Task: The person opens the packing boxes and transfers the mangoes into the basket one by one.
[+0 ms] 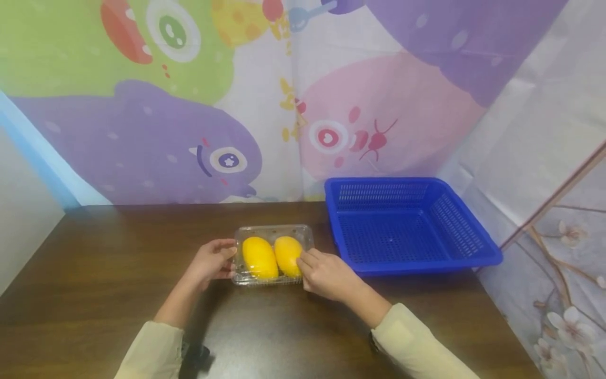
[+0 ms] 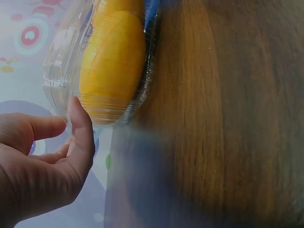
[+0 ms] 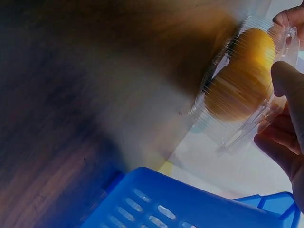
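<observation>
Pinching opposite ends of a clear plastic container are two hands, the left hand gripping its left rim and the right hand its right. Two yellow fruits are lying inside. Just left of the blue basket, the container is either resting on the table or hovering over it; I cannot tell which. Pressing evenly and lightly is probably serving best, since thin plastic could be flexing and the fruits could be rolling

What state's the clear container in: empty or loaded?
Loaded: two yellow fruits show through the clear container in the head view, and both wrist views show them inside too.
</observation>
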{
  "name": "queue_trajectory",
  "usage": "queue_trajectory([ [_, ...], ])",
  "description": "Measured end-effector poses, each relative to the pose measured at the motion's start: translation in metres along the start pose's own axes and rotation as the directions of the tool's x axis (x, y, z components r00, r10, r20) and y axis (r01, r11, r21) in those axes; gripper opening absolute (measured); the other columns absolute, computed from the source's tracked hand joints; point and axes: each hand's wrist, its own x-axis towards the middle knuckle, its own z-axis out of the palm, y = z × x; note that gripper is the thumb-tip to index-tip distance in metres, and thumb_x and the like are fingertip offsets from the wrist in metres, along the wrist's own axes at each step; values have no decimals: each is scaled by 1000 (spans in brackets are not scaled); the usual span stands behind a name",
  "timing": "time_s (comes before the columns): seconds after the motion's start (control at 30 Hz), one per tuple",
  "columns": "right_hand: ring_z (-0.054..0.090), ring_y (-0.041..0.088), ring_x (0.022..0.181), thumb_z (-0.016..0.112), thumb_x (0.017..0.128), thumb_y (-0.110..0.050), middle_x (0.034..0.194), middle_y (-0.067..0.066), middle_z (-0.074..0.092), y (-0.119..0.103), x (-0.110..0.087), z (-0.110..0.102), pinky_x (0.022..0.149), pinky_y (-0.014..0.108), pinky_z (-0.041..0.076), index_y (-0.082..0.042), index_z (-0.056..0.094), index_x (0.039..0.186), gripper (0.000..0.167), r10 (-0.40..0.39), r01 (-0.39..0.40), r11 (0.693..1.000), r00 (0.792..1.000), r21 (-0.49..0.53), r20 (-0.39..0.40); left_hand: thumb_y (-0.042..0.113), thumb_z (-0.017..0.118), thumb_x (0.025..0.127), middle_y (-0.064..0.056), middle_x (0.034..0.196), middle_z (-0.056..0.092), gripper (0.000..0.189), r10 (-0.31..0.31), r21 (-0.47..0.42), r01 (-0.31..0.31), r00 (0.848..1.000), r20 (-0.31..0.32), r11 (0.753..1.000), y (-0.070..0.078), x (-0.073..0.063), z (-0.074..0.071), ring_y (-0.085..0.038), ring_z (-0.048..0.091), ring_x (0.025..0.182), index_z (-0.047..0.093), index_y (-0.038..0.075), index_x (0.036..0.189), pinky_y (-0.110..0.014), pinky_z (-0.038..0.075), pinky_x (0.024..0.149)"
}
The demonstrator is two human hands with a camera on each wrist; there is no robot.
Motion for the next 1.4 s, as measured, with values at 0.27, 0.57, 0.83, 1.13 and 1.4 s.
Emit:
queue_trajectory([
  [0.27,59,18,93,64,76,-22,102,7,64,1,2,-10,82,23,53,-4,66,104,33,132,-140,977,989,163,59,19,47,98,-18,105,56,46,50,91,-46,998,-48,995,2,-5,-2,-14,57,73,37,-6,135,-30,57,69],
  [0.57,59,21,102,65,75,-20,109,10,63,8,8,-15,80,28,55,-7,67,109,36,303,-299,923,953,241,19,24,46,99,-22,133,48,39,191,186,-169,976,-108,968,8,-8,-6,-33,55,112,46,4,133,-41,53,87],
  [0.83,59,22,97,66,77,-11,106,10,64,14,16,-16,81,30,54,-5,67,108,31,481,-470,825,875,313,46,22,46,99,-21,132,50,36,254,224,-233,964,-73,947,8,-6,-8,-34,52,114,50,3,129,-48,49,94],
  [1.13,57,15,77,65,77,-4,97,8,66,20,31,-14,63,23,49,-3,68,105,27,680,-605,597,730,528,68,26,51,97,-17,134,50,39,293,244,-261,950,-108,934,7,1,-10,-33,50,120,50,4,129,-46,49,94],
  [1.4,59,20,83,65,80,-5,95,10,65,24,42,-10,72,32,53,-1,67,108,28,745,-658,530,663,534,78,34,50,96,-16,133,51,43,305,266,-256,938,-163,929,13,9,-11,-34,55,105,52,5,128,-38,50,86],
])
